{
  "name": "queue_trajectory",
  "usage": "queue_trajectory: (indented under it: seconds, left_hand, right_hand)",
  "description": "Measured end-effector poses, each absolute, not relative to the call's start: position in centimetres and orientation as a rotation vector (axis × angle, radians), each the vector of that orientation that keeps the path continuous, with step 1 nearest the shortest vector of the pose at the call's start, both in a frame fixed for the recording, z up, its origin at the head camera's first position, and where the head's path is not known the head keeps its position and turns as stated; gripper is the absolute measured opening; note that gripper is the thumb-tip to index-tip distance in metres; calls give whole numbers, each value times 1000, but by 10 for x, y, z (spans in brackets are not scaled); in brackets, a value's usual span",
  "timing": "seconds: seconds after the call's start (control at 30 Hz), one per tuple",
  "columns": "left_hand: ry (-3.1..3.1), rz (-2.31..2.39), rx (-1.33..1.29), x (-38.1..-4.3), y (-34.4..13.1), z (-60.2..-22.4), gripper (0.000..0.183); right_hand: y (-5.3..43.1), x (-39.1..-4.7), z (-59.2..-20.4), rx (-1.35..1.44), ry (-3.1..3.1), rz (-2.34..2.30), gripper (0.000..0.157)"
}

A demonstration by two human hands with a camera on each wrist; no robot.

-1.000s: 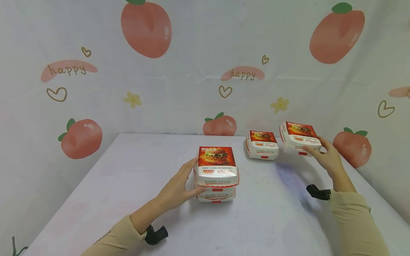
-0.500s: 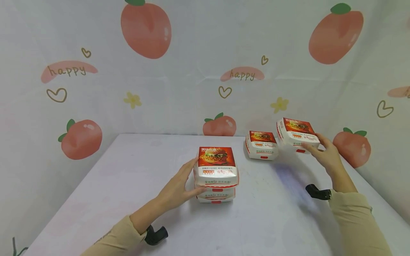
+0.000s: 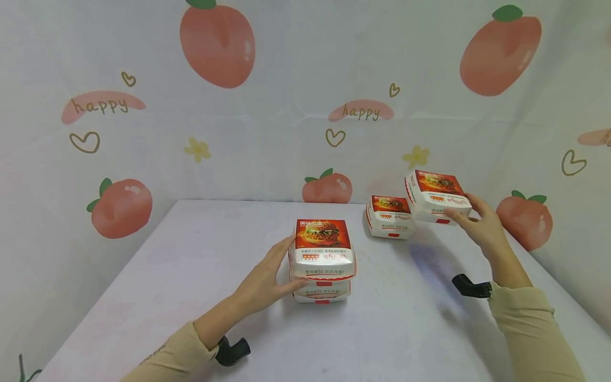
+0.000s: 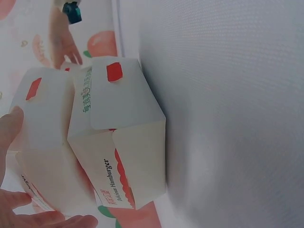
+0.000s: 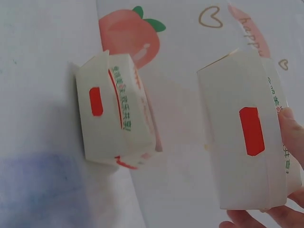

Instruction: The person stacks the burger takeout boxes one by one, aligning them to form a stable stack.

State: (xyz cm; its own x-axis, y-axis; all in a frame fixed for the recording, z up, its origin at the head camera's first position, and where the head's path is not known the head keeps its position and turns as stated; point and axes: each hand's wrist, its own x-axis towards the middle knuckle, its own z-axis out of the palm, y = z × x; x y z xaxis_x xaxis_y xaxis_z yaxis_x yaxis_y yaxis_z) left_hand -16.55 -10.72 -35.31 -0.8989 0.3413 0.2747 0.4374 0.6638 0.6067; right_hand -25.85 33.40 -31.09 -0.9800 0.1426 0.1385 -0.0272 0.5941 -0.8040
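Near the table's middle, two white-and-red hamburger boxes are stacked, the upper box on the lower box. My left hand holds the upper box at its left side, thumb on the front and fingers along the side. At the right, my right hand grips another hamburger box by its right end, raised off the table and slightly tilted. A further hamburger box stands on the table just left of it; in the right wrist view a gap shows between this standing box and the held box.
The white table reaches back to a hanging cloth printed with fruit, hearts and words. A black wrist mount sits by the left cuff, another black mount by the right cuff.
My right hand has lifted its hamburger box higher and moved it slightly left, closer to being above the standing box. The left hand and the stack have stayed in place.
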Motion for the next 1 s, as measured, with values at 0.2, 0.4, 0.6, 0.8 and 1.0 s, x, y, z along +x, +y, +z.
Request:
queue_trajectory:
  seconds: [0.2,0.4,0.6,0.8,1.0]
  left_hand:
    - [-2743,-1048,-653,-166,-108,-353,90]
    - [-2741,-1052,-653,-166,-108,-353,90]
    - [-2729,-1060,-654,-165,-107,-352,90]
    - [-2734,-1051,-654,-165,-107,-352,90]
    - [-2735,-1043,-645,-165,-107,-352,90]
  right_hand:
    - [325,-256,-305,-76,-2623,1332,87]
    - [315,-253,-300,-83,-2621,1347,88]
    - [305,-248,-294,-74,-2620,1365,88]
    - [295,-243,-288,-22,-2618,1328,84]
    - [288,-240,-285,23,-2637,1320,84]
